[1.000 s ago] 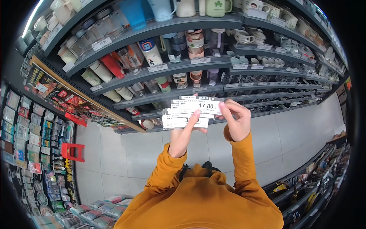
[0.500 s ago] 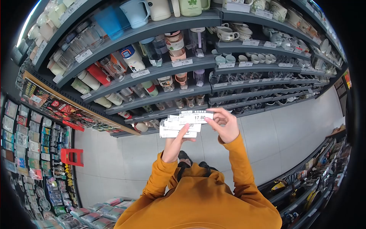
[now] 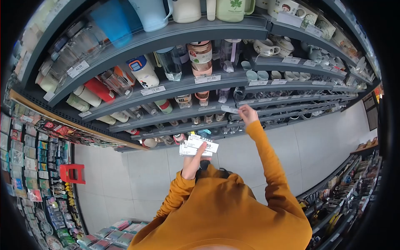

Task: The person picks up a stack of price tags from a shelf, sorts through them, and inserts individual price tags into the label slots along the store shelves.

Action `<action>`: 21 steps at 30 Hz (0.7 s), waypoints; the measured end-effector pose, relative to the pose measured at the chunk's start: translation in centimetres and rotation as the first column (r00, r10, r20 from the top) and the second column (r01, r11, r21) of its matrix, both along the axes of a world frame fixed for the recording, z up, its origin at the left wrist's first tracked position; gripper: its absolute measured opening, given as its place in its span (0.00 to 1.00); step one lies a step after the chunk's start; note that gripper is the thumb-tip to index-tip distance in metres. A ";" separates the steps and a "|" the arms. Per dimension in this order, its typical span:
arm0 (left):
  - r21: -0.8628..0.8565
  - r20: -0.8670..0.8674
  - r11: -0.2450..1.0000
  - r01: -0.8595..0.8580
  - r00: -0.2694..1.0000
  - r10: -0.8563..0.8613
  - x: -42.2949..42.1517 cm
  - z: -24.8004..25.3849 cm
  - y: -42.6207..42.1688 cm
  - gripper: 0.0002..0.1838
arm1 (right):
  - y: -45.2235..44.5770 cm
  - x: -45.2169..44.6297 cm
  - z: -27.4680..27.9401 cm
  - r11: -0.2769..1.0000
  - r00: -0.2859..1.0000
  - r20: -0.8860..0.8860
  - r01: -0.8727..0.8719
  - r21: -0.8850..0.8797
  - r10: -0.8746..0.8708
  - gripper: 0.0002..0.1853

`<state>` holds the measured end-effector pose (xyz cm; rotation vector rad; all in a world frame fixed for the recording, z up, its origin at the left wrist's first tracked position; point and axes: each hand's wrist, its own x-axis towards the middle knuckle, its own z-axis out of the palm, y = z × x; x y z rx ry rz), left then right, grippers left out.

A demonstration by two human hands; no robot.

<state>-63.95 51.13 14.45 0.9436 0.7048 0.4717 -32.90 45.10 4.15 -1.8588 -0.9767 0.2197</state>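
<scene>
A fanned stack of white price tags (image 3: pixel 196 146) is gripped in my left hand (image 3: pixel 191 164), the thumb pressed across the top ones. In front of the shelves, my right hand (image 3: pixel 249 114) is stretched forward with its fingers closed on the end of a single price tag (image 3: pixel 229 109). This tag lies along or just in front of a lower shelf edge (image 3: pixel 200 111); I cannot tell if it touches. Its print is too small to read. Just above it, bottles and cups stand on the shelf, including a cup with a purple part (image 3: pixel 223 95).
Curved-looking shelves hold mugs, bottles, teapots (image 3: pixel 266 48) and small cups, with price tags along their edges. A red stool (image 3: pixel 72 173) stands on the tiled floor (image 3: pixel 137 175) at left. Hanging packets (image 3: pixel 31 162) line the left; another rack (image 3: pixel 341 196) runs along the right.
My right hand has moved from the stack forward to the shelf edge, carrying one price tag away. My left hand still holds the rest. The view has come closer to the shelves.
</scene>
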 end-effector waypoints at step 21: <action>0.093 -0.052 0.996 0.013 0.999 -0.008 3.0 -1.3 8.3 0.10 | 8.7 9.3 -8.0 0.851 0.973 0.114 -0.117 -0.512 0.202 0.06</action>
